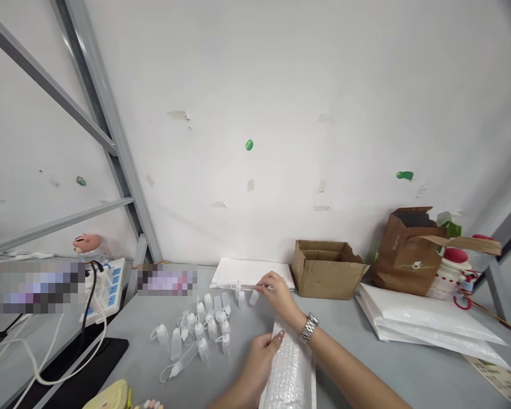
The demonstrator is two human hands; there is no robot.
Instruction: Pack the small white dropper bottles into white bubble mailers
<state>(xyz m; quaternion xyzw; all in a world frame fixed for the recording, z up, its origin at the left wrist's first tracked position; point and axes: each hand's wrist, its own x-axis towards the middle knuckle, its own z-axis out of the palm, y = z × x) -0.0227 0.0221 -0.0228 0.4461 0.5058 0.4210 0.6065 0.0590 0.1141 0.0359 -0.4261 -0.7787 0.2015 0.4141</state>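
Observation:
My right hand (277, 293), with a metal watch on its wrist, reaches forward to a flat stack of white sheets or bags (242, 272) by the wall. Its fingertips are pinched on the stack's near edge. My left hand (259, 360) is lower down, fingers curled onto the edge of a white bubble mailer (293, 378) lying on the grey table (409, 369). Several small white dropper bottles (204, 329) stand and lie just left of both hands, some of them close to my right fingertips.
An open cardboard box (327, 268) stands right of the stack, then a brown paper bag (409, 250) and a red-and-white figurine (451, 270). White mailers (426, 324) are piled at the right. A power strip (108, 284) with cables and a black mat (80, 363) lie at the left.

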